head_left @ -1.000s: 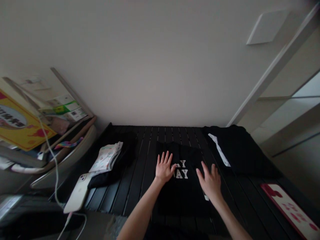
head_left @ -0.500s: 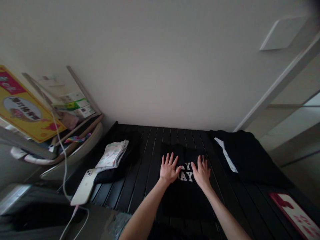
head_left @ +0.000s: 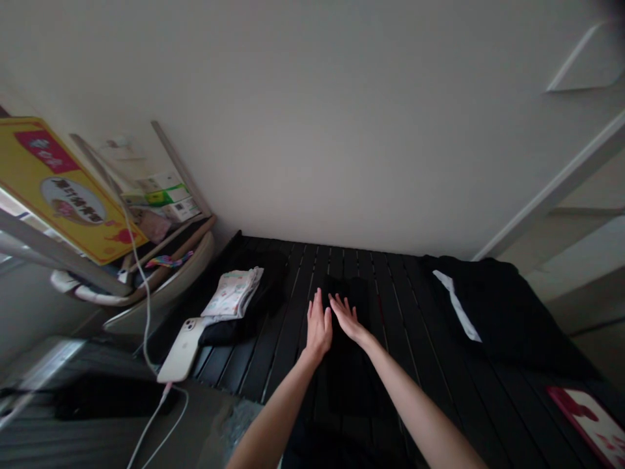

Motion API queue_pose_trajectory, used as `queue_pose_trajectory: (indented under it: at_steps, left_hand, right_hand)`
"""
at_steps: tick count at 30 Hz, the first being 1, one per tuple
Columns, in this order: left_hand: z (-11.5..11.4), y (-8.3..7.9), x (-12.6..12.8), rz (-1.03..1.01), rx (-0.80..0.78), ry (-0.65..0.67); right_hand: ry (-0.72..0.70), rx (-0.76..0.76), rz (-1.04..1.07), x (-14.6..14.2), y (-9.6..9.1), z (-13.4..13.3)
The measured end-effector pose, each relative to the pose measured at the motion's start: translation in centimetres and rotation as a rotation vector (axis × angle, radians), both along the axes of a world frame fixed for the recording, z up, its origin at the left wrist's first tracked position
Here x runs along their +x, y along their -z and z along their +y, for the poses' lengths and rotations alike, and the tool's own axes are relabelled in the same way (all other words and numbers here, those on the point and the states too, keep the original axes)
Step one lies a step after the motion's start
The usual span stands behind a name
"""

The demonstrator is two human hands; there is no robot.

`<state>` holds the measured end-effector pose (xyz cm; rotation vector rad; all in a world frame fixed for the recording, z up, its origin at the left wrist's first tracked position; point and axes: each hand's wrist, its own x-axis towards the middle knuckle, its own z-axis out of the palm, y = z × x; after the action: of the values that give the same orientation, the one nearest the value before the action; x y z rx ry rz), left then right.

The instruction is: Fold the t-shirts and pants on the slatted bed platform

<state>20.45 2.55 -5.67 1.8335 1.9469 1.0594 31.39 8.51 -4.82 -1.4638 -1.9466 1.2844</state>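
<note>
Held open with fingers extended and gripping nothing, the left hand [head_left: 318, 329] and right hand [head_left: 347, 319] placed close together over the upper part of a long, narrowly folded black cloth garment [head_left: 350, 371], laid lengthwise on a black slatted worktop [head_left: 400, 326]. Off to the left, a white smartphone [head_left: 183, 350] and a folded white patterned cloth [head_left: 233, 293] on a dark black fabric bundle [head_left: 244, 329]. Farther right, a black garment with a white strip [head_left: 493, 312].

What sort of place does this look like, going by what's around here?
Probably a small room at home, perhaps a bedroom: folded clothes lie on a black slatted surface, beside a white smartphone with a cable plugged in.
</note>
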Motion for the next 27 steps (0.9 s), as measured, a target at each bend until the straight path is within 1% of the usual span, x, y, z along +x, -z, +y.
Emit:
queue_pose_trajectory:
  at_steps: [3, 6, 8, 10, 13, 15, 17, 18, 21, 23, 25, 27]
  left_hand:
    - [-0.5, 0.6, -0.2, 0.135, -0.056, 0.058]
    - [-0.4, 0.6, 0.3, 0.262, -0.096, 0.086]
    - [-0.2, 0.4, 0.5, 0.321, -0.116, 0.080]
    - [-0.1, 0.3, 0.7, 0.353, -0.122, 0.072]
    - [-0.1, 0.5, 0.8, 0.359, -0.121, 0.061]
    - [-0.1, 0.8, 0.7, 0.339, -0.117, 0.048]
    - [-0.2, 1.1, 0.6, 0.295, -0.104, 0.029]
    - [-0.2, 1.1, 0.5, 0.264, -0.093, 0.019]
    - [-0.3, 0.9, 0.3, 0.139, -0.040, 0.002]
    - [-0.6, 0.5, 0.1, 0.060, -0.006, -0.005]
    - [-1.3, -0.2, -0.1, 0.022, 0.004, 0.014]
    - [-2.8, -1.0, -0.4, 0.046, -0.011, 0.100]
  right_hand:
    - [0.001, 0.045, 0.071, 1.4, 0.2, 0.0]
    - [0.060, 0.138, 0.116, 3.9, 0.0, -0.8]
    - [0.103, 0.180, 0.111, 5.8, 0.3, -2.2]
    - [0.135, 0.219, 0.064, 7.8, 0.9, -4.3]
    - [0.148, 0.247, -0.086, 10.6, 1.9, -7.5]
    - [0.130, 0.224, -0.211, 11.8, 1.9, -9.3]
    - [0.102, 0.241, -0.292, 12.1, 1.3, -10.7]
    - [0.078, 0.284, -0.304, 11.9, 0.8, -11.4]
    - [-0.021, 0.479, -0.293, 10.3, -0.5, -13.7]
    - [-0.113, 0.548, -0.313, 8.9, -0.9, -15.4]
    - [-0.194, 0.550, -0.346, 8.0, -1.1, -16.9]
    - [-0.247, 0.522, -0.358, 8.0, -1.4, -17.8]
